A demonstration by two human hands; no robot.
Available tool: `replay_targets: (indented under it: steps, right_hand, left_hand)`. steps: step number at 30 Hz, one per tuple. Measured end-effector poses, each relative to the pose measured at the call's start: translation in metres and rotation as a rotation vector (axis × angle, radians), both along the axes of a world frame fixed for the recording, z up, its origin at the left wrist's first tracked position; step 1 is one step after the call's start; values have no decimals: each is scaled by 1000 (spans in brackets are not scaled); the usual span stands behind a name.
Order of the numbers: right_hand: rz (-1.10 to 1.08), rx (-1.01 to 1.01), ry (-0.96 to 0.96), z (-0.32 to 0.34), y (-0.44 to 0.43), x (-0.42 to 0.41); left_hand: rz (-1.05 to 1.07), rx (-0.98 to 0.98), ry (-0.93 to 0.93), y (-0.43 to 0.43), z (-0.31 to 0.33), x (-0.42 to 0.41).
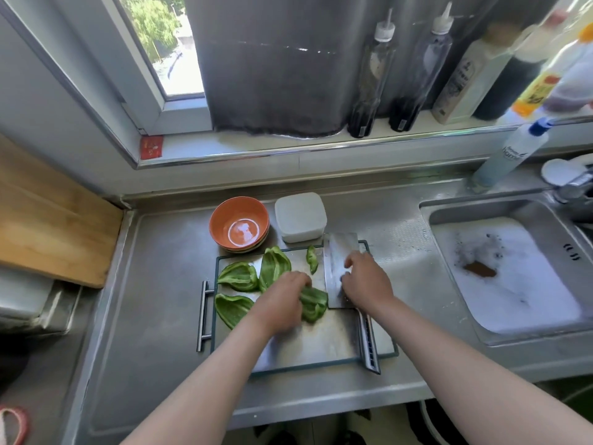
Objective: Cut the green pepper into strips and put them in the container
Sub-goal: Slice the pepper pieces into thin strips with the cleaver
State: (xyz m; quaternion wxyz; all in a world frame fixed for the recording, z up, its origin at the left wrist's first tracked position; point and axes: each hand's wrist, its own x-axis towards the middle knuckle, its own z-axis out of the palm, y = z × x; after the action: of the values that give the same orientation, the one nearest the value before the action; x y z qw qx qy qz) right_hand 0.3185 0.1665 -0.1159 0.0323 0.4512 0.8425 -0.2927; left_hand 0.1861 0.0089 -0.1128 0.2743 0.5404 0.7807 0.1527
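The fingers (300, 279) of the left hand (282, 303) curl down over a pepper piece (313, 305) and pin it to the cutting board (321, 345), with their tips just beside the cleaver (340, 255). The fingers (349, 276) of the right hand (367, 282) rest bent on the flat of the blade, which lies on its side on the board. I cannot tell whether they hook under its edge. The handle (369, 342) lies ungripped, pointing toward the person. Three larger pepper halves (239, 277) lie at the left of the board and a small offcut (312, 260) near its far edge; no strips show yet, so the cutting looks barely begun. The white container (300, 216) stands on the steel tabletop (154, 284) just past the board's far edge, beside an orange bowl (239, 224), and it appears to be lidded. The nearest danger is the blade: raising it by its flat instead of the handle could drag the edge across either set of fingertips, since both sit close to it. The curved, glossy pepper may also rock or skid under the first cut. The board could slide on the smooth steel, and the lid would need removing before any strips go in.
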Motion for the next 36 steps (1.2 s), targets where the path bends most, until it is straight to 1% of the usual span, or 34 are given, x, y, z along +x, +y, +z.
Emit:
replay_targets:
  steps: [2, 5, 7, 8, 11, 15, 17, 19, 21, 23, 25, 26, 28, 30, 33, 36]
  right_hand:
    - [-43, -65, -78, 4, -4, 23]
    - [-6, -151, -181, 3, -14, 49]
    - [4, -165, -199, -2, -19, 56]
    - [-13, -173, -189, -4, -21, 57]
    - [-87, -217, -159, -7, -24, 55]
    - [-164, -260, -154, -2, -25, 57]
    - [-227, -246, -101, 1, -23, 62]
    - [-276, -243, -55, 6, -22, 68]
    - [-266, -205, -50, 15, -23, 74]
    - [-266, -149, -44, 24, -26, 81]
    - [-269, -77, -55, 32, -32, 86]
    - [-255, -38, -66, 35, -35, 88]
    - [-216, 29, -74, 40, -42, 90]
    - [-189, 63, -47, 42, -48, 91]
    - [-113, 72, -27, 43, -57, 90]
    - [-44, 80, -43, 39, -66, 90]
  left_hand:
    - [-62, -41, 94, 8, -2, 0]
    - [-169, -151, 330, 17, -5, 9]
    - [-182, -170, 443, 19, -4, 14]
    - [-178, -192, 461, 19, -4, 17]
    - [-115, -263, 400, 14, -8, 25]
    - [120, -249, 146, 1, -16, 30]
    - [201, -226, 51, -6, -18, 31]
    - [256, -174, 19, -14, -18, 30]
    - [279, -62, 63, -22, -18, 27]
    - [207, 121, 122, -30, -18, 23]
    - [8, 294, 137, -37, -21, 20]
    - [-96, 348, 147, -40, -23, 20]
    - [-238, 383, 164, -45, -27, 22]
    - [-326, 357, 214, -50, -35, 26]
    - [-387, 314, 303, -52, -49, 27]
    - [-436, 385, 392, -46, -57, 29]
